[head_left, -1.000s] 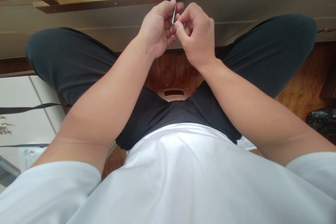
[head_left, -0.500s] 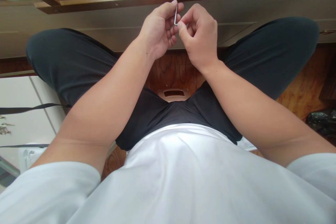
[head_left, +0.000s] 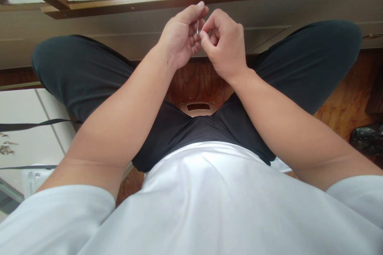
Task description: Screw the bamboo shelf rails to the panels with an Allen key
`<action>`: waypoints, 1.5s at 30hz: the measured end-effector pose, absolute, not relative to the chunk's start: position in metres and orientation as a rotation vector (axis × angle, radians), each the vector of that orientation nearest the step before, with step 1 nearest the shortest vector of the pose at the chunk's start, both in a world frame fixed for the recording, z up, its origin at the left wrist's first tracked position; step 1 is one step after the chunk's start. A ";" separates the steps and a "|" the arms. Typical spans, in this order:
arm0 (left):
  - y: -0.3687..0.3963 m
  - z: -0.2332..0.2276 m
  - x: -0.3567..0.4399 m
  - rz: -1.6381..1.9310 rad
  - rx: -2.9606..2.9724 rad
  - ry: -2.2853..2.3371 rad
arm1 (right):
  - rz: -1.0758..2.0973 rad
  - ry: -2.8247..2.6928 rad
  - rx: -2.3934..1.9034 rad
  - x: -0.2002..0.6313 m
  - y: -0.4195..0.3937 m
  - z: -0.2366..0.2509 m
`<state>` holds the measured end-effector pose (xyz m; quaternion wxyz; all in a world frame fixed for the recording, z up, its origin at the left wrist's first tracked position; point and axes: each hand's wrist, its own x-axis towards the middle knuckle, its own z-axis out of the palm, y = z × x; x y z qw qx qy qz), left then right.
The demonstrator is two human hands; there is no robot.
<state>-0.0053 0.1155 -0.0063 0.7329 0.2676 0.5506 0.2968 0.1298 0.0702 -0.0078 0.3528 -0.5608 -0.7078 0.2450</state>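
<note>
Both hands meet in front of me, just below a brown wooden rail (head_left: 125, 3). A small silver L-shaped hex key (head_left: 198, 26) stands upright between them. My left hand (head_left: 179, 34) curls around its long arm, forefinger over the top end. My right hand (head_left: 226, 44) pinches the lower bent end with thumb and forefinger. Most of the key is hidden by my fingers.
I sit with knees apart in dark trousers (head_left: 74, 71) over a wooden floor (head_left: 344, 99). A tan plastic seat edge (head_left: 197, 107) shows between my legs. A white panel (head_left: 26, 135) with black straps lies at left, a black bag (head_left: 368, 137) at right.
My hands have dropped slightly and closed in on each other. Less of the hex key shows between the fingers than before.
</note>
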 end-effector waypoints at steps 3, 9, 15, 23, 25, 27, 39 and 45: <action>0.117 -0.015 -0.007 0.744 0.541 1.047 | 0.624 -1.825 -1.466 0.130 0.070 -0.007; 0.117 -0.015 -0.007 0.784 0.462 1.085 | 0.597 -1.807 -1.550 0.129 0.070 -0.004; 0.116 -0.021 -0.006 0.837 0.449 1.098 | 0.626 -1.822 -1.625 0.126 0.070 -0.004; 0.110 -0.022 -0.011 0.902 0.404 1.042 | 0.655 -1.743 -1.594 0.120 0.067 -0.001; 0.108 -0.021 -0.012 0.917 0.383 1.055 | 0.690 -1.717 -1.614 0.118 0.066 0.000; 0.106 -0.021 -0.013 0.923 0.371 1.067 | 0.729 -1.686 -1.635 0.117 0.065 0.000; 0.099 -0.013 -0.013 0.948 0.356 1.137 | 0.992 -1.540 -1.656 0.111 0.065 -0.008; 0.098 -0.009 -0.012 0.945 0.345 1.136 | 0.997 -1.537 -1.628 0.111 0.064 -0.010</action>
